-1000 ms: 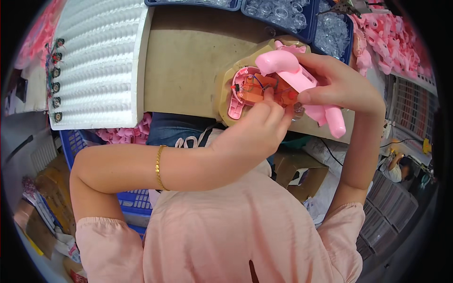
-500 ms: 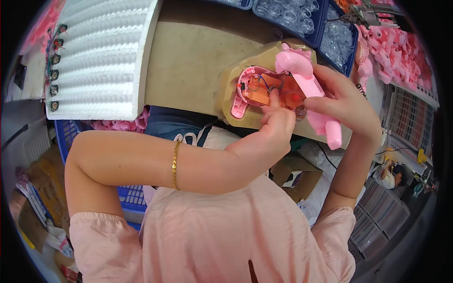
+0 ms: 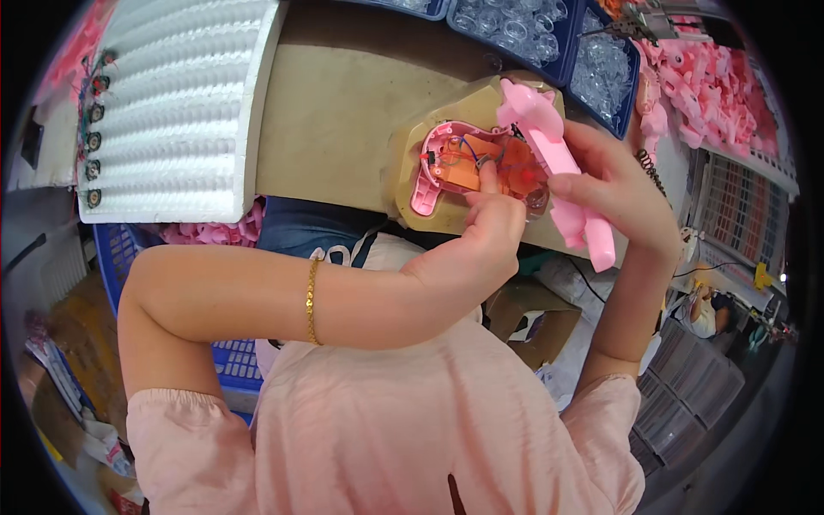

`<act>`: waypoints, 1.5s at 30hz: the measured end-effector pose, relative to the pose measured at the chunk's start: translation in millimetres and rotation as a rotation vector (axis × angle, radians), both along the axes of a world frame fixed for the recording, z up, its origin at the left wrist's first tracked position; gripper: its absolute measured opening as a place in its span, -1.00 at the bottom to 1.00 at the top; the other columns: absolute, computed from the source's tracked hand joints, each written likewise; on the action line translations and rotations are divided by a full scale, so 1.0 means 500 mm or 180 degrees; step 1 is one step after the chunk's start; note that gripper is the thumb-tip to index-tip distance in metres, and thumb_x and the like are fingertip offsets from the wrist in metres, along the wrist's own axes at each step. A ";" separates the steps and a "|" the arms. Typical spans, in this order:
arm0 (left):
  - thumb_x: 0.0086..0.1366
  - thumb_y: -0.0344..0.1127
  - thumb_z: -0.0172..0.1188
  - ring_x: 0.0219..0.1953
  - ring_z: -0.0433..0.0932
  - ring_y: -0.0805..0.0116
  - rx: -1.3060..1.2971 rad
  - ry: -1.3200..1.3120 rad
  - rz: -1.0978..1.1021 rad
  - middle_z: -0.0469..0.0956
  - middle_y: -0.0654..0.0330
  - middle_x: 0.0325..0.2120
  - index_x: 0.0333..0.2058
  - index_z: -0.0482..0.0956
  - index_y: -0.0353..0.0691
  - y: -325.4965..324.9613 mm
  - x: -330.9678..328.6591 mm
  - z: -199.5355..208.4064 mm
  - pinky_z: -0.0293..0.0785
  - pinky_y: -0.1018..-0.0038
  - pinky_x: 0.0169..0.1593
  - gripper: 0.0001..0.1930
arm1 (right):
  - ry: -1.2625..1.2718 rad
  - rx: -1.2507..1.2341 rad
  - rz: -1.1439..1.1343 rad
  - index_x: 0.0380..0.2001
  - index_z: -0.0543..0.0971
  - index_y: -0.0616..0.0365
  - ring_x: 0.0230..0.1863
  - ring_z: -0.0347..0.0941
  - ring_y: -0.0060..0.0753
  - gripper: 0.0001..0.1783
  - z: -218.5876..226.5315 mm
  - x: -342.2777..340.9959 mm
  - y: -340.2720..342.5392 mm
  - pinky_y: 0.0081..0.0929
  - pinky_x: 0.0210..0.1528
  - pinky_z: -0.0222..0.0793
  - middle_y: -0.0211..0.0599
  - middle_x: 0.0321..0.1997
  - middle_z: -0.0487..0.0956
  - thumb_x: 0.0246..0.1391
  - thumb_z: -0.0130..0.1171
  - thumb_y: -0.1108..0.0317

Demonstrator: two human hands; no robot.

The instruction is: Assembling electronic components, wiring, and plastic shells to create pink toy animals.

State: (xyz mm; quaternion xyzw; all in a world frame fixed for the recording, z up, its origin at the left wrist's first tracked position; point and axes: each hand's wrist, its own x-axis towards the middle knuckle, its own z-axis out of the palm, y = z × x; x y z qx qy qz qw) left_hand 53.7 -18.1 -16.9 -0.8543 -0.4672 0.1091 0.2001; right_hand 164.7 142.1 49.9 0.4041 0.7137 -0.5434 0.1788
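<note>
A pink plastic toy gun half-shell (image 3: 422, 196) lies in a tan octagonal holder (image 3: 402, 154), with an orange mechanism (image 3: 459, 172) and thin wires inside it. My left hand (image 3: 493, 227) reaches over its near edge; the index fingertip touches the wires on the orange part while the other fingers curl under, and whatever they hold is hidden. A red glow shows in the clear reddish part (image 3: 522, 176) at the right. Just over that end, my right hand (image 3: 614, 184) grips the matching pink half-shell (image 3: 556, 154), tilted, between thumb and fingers.
At the left stands a ribbed white foam tray (image 3: 180, 112) with small round wired parts (image 3: 96, 140) along its edge. Blue bins (image 3: 562, 73) of clear plastic pieces line the back. Pink parts (image 3: 712, 94) are heaped far right, near a metal tool (image 3: 644, 21). A blue basket (image 3: 236, 360) sits below.
The whole view has shifted slightly. The pink half-shell in my right hand has tilted a little; my left index finger stays at the wires.
</note>
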 end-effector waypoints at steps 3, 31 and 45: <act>-0.05 -0.26 0.06 -0.12 0.45 0.13 0.0187 0.0021 -0.0029 0.45 0.13 -0.42 -0.35 0.55 -0.33 0.002 0.003 -0.011 0.28 0.43 -0.14 -0.69 | 0.0122 0.0038 -0.0033 0.05 0.32 0.35 -0.21 0.35 -0.61 -0.33 0.000 0.004 -0.001 -0.63 -0.16 0.30 -0.37 -0.21 0.43 -0.16 0.19 0.24; -0.02 -0.31 0.09 -0.38 0.53 0.33 0.0728 -0.1384 0.0211 0.55 0.08 -0.36 -0.28 0.55 -0.24 0.000 0.009 -0.040 0.46 0.45 -0.29 -0.71 | 0.0501 0.2005 0.0965 -0.57 0.43 0.23 -0.54 0.40 -0.25 -0.79 -0.123 0.001 0.063 -0.37 -0.47 0.28 -0.22 -0.58 0.46 -0.17 0.22 0.35; -0.04 -0.33 0.08 -0.08 0.45 0.38 -0.0086 -0.1571 0.0028 0.49 0.24 -0.16 -0.14 0.52 -0.22 -0.006 0.000 -0.039 0.35 0.47 -0.03 -0.60 | 0.0709 0.2349 0.0411 0.03 0.38 0.13 -0.09 0.37 -0.15 -0.22 -0.030 0.061 -0.144 -0.25 0.08 0.12 -0.22 -0.08 0.46 -0.38 0.41 0.20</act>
